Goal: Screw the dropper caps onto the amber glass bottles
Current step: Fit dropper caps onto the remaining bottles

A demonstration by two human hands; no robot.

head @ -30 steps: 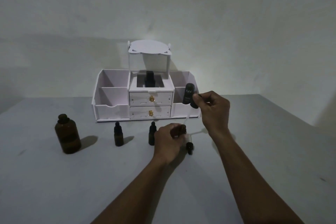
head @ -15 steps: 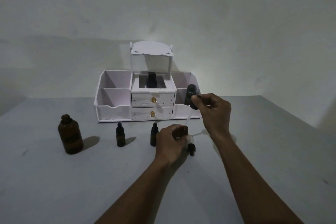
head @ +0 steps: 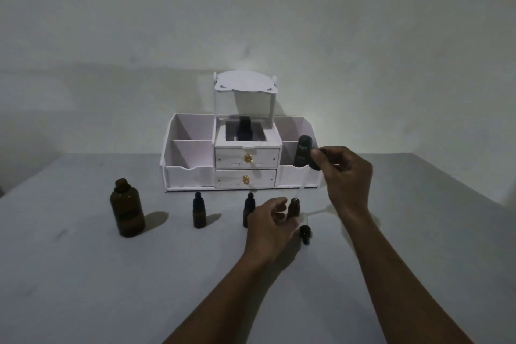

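My left hand (head: 266, 222) grips a small amber bottle (head: 294, 209) standing on the grey table. Above and to the right of it, my right hand (head: 344, 176) pinches a black dropper cap (head: 315, 166). Its clear glass pipette (head: 300, 189) slants down, and its tip is at the bottle's mouth. A second black dropper cap (head: 305, 233) lies on the table just right of my left hand. Two small capped bottles (head: 199, 213) (head: 248, 207) stand to the left. A large amber bottle (head: 127, 212) with no cap stands further left.
A white desk organizer (head: 190, 176) with two drawers stands at the back against the wall. A dark tube (head: 303, 152) stands in its right compartment and a dark bottle (head: 245, 131) on its middle shelf. The table's right edge (head: 458, 190) runs diagonally.
Both hands have stayed almost in place. The pipette's tip has come a little lower, down to the mouth of the small bottle. The view has shifted slightly.
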